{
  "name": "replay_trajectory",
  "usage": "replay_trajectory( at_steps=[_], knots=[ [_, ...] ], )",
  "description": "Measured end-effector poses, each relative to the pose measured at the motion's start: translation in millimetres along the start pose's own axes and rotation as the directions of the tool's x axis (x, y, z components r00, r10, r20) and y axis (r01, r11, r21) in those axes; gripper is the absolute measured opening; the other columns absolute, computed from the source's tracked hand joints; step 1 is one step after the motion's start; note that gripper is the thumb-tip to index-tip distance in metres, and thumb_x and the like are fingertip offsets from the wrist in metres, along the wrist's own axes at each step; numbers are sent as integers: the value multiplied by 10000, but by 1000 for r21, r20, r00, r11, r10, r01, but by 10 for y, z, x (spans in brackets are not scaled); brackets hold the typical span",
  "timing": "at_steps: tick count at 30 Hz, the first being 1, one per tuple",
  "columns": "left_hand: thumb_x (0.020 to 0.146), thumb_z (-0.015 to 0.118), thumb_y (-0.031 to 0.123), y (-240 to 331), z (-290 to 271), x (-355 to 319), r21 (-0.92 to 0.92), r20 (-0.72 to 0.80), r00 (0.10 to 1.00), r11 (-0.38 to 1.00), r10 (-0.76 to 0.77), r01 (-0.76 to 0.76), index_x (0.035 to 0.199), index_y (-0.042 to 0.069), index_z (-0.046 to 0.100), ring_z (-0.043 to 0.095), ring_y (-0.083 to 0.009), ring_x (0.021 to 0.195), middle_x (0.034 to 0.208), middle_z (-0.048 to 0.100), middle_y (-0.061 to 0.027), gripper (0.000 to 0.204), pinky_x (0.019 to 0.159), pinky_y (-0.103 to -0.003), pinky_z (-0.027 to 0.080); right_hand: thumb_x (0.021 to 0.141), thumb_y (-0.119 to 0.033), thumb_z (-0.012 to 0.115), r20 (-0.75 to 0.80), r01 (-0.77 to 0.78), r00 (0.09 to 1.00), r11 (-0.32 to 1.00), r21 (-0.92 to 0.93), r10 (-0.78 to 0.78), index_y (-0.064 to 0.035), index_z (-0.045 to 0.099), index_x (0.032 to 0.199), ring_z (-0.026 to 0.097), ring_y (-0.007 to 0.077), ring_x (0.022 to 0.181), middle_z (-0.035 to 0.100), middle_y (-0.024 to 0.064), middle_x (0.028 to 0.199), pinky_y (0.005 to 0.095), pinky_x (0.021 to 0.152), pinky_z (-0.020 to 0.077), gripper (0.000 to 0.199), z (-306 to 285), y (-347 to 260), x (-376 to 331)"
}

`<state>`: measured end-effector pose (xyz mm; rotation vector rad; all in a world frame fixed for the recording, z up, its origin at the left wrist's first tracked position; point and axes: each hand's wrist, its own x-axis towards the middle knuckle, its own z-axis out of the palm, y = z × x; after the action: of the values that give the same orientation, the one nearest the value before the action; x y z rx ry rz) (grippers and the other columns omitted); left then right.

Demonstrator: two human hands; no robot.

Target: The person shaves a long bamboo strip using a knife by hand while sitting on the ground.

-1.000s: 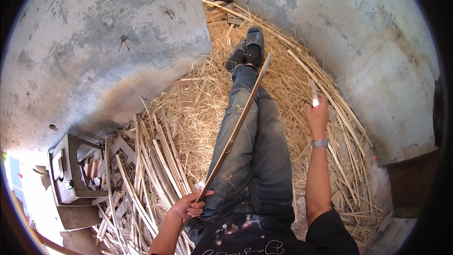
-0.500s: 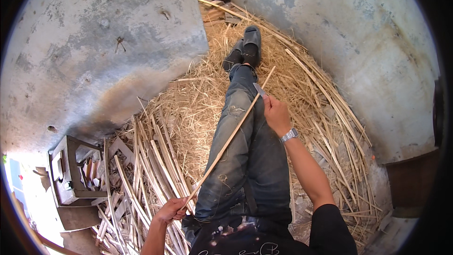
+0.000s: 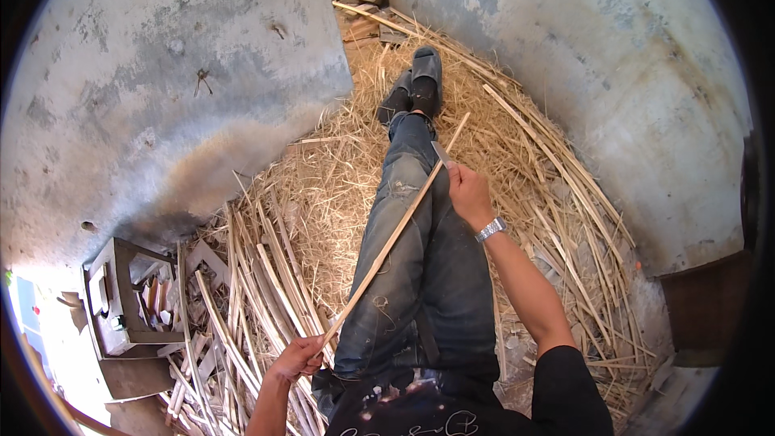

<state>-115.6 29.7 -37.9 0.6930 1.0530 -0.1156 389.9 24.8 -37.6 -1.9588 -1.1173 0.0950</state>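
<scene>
Where the two walls curve round the seated person, the left wall [image 3: 250, 40] ends in a vertical edge near the feet, and a bright gap separates it from the right wall [image 3: 557, 56]. Between them the floor is covered with pale shavings [image 3: 319, 178]. Long strips [image 3: 529, 125] line the foot of the right wall, and a loose stack of strips [image 3: 274, 274] crowds the left side, just beside the left hand [image 3: 299, 358]. Beyond that stack stands a grey open-sided frame [image 3: 121, 331]. The right hand [image 3: 471, 194] has more open room about it, well apart from both walls.

The bamboo strip [image 3: 397, 230] slants over the jeans [image 3: 452, 282], from the left hand at the hip up to a free tip past the right hand. The left hand's grip is closed on its near end; whether the strip rests on the legs cannot be told. The right hand's grip is closed round a knife [image 3: 441, 153], whose handle is mostly hidden by the fingers. The blade lies against or just over the strip, nearer its far tip, and points toward the slippers [image 3: 427, 73].
</scene>
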Motion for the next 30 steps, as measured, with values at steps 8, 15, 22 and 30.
replay_trajectory(
  at_steps=[8,15,22,30],
  knots=[
    [1110,594,366,-20,123,-58,-40,-6,1000,999,15,-15,1430,106,655,310,-63,466,581,370,63,417,435,-247,230,1065,-270,609,354,168,917,983,75,-184,-61,650,842,645,453,653,616,239,686,538,559,477,309,206,-618,-1069],
    [1119,556,375,4,139,-15,-41,41,999,999,9,-7,1481,38,583,307,-69,459,587,374,52,496,429,-248,245,1077,-325,580,-122,-104,988,993,-48,98,-42,596,804,643,479,654,621,243,674,565,559,475,393,110,13,-62],
    [1119,551,375,-88,129,-45,-107,37,999,994,-9,13,1499,36,559,286,-69,453,585,345,54,509,431,-253,235,1074,-309,581,244,176,953,984,39,-180,-30,621,801,644,480,661,619,251,671,568,554,472,392,254,-596,-1029],
    [1117,545,376,52,181,-36,-188,123,992,981,-30,53,1532,24,508,280,-67,454,585,324,55,546,431,-250,229,1074,-309,578,83,-4,997,999,46,1,-50,660,853,651,469,659,626,252,675,559,554,490,350,268,-322,-535]
  ],
)
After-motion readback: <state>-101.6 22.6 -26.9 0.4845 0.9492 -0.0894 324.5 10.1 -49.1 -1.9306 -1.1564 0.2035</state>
